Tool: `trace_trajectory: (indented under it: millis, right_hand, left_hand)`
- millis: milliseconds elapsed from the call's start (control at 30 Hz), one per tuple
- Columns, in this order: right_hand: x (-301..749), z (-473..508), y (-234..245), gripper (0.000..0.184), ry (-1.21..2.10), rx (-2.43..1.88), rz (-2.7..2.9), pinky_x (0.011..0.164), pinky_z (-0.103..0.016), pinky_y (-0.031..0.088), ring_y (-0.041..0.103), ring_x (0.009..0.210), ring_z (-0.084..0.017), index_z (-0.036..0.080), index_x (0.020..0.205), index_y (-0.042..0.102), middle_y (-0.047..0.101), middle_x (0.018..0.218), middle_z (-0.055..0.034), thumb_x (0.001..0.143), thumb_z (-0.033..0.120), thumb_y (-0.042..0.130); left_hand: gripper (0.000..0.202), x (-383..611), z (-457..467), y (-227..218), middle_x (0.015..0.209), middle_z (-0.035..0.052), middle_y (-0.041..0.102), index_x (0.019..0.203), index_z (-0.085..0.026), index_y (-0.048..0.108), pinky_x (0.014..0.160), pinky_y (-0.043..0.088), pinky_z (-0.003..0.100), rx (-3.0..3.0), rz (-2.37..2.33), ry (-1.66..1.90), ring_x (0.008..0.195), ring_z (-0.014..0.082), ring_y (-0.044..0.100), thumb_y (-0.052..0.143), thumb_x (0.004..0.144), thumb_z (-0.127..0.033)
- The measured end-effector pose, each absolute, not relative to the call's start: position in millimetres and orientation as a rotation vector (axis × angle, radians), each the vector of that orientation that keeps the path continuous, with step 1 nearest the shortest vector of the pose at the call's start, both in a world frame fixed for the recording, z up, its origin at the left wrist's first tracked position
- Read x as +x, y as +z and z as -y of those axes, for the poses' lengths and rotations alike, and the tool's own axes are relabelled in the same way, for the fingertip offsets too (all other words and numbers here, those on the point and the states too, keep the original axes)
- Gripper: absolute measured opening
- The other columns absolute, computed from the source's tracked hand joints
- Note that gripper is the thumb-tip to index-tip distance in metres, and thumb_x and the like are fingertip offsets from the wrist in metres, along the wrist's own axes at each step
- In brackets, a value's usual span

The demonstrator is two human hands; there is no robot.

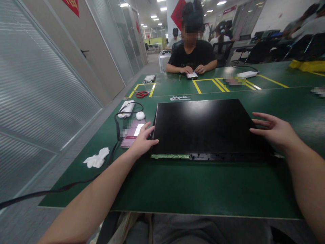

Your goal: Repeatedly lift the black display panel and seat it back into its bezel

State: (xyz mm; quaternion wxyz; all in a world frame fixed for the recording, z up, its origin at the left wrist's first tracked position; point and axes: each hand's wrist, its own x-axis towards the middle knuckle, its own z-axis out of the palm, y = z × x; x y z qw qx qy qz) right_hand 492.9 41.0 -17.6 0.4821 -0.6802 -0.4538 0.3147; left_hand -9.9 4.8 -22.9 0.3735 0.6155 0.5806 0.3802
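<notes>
A flat black LCD panel (203,128) lies over a dark frame on the green table. Along its near edge run a narrow green circuit board (170,156) and a black strip (215,157). My left hand (144,140) grips the panel's left edge, thumb on top and fingers along the side. At the opposite edge, my right hand (275,130) rests its thumb on the panel's surface. Its other fingers reach along the side, the upper one stretched out. The undersides of both grips are hidden.
Left of the panel are a phone (129,135), a white power bank (126,109) with a black cable, a round white case (140,115) and crumpled tissue (97,158). Red-handled scissors (141,94) lie farther back. A person (191,54) across the table handles a small device (192,76).
</notes>
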Motion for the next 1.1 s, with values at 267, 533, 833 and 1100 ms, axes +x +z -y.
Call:
trace_trajectory:
  millis: [267, 533, 833, 1100]
  right_hand:
    - [498.4, -42.0, -23.5, 0.075, 0.758, -1.661, 1.158, 0.091, -0.047, 0.061, 0.071, 0.108, -0.03, 0.034, 0.12, 0.072, 0.077, 0.108, -0.0063, 0.048, 0.017, 0.087]
    - [494.8, -41.9, -22.9, 0.073, 0.771, -1.649, 1.178, 0.089, -0.046, 0.061, 0.072, 0.106, -0.03, 0.035, 0.119, 0.073, 0.077, 0.107, -0.0057, 0.049, 0.018, 0.085]
    - [498.6, -43.1, -24.7, 0.07, 0.784, -1.701, 1.184, 0.082, -0.043, 0.063, 0.072, 0.101, -0.029, 0.034, 0.12, 0.073, 0.077, 0.112, -0.0064, 0.052, 0.021, 0.085]
    - [495.3, -42.0, -20.6, 0.067, 0.748, -1.765, 1.189, 0.088, -0.042, 0.06, 0.071, 0.106, -0.028, 0.033, 0.117, 0.074, 0.077, 0.11, -0.0063, 0.052, 0.023, 0.085]
  left_hand:
    - [0.065, -8.7, -5.5, -21.9, 0.166, 0.0081, 0.025, 0.132, -0.023, 0.067, 0.125, 0.025, 0.05, 1.601, -1.528, 0.943, 0.152, 0.0358, 0.028, 0.076, 0.068, -0.016]
    - [0.063, -9.4, -6.5, -21.0, 0.165, 0.0075, 0.027, 0.129, -0.025, 0.069, 0.125, 0.025, 0.052, 1.625, -1.547, 0.928, 0.152, 0.0364, 0.027, 0.077, 0.068, -0.018]
    - [0.049, -6.8, -12.1, -25.4, 0.157, 0.0101, 0.041, 0.116, -0.021, 0.072, 0.125, 0.022, 0.054, 1.816, -1.617, 0.861, 0.149, 0.0385, 0.031, 0.074, 0.067, -0.022]
    - [0.049, -0.2, -14.4, -29.1, 0.157, 0.0114, 0.043, 0.119, -0.021, 0.07, 0.124, 0.024, 0.055, 1.917, -1.685, 0.804, 0.148, 0.0404, 0.033, 0.069, 0.07, -0.021]
